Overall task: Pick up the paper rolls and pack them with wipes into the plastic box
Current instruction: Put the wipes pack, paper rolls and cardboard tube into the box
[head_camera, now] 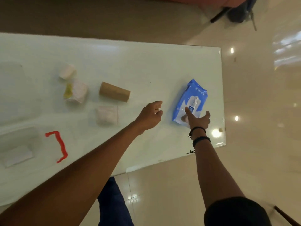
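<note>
A blue pack of wipes (192, 95) lies near the right end of the white table (146, 66). My right hand (199, 121) grips its near end, thumb on top and a finger showing under the clear film. My left hand (150, 116) hovers just left of the pack, fingers loosely apart, holding nothing. A brown paper roll (114, 94) lies on its side mid-table. Three white wrapped rolls lie around it: one in front (106, 115), one to its left (78, 93), one further back (67, 71). The clear plastic box (24, 134) with a red handle (59, 145) stands at the near left, something white inside.
A faint clear lid-like shape (11, 88) lies at the far left of the table. The table's right edge (222, 95) is close beside the wipes. Glossy tiled floor lies beyond it, with a dark chair base (236, 13) at the top right.
</note>
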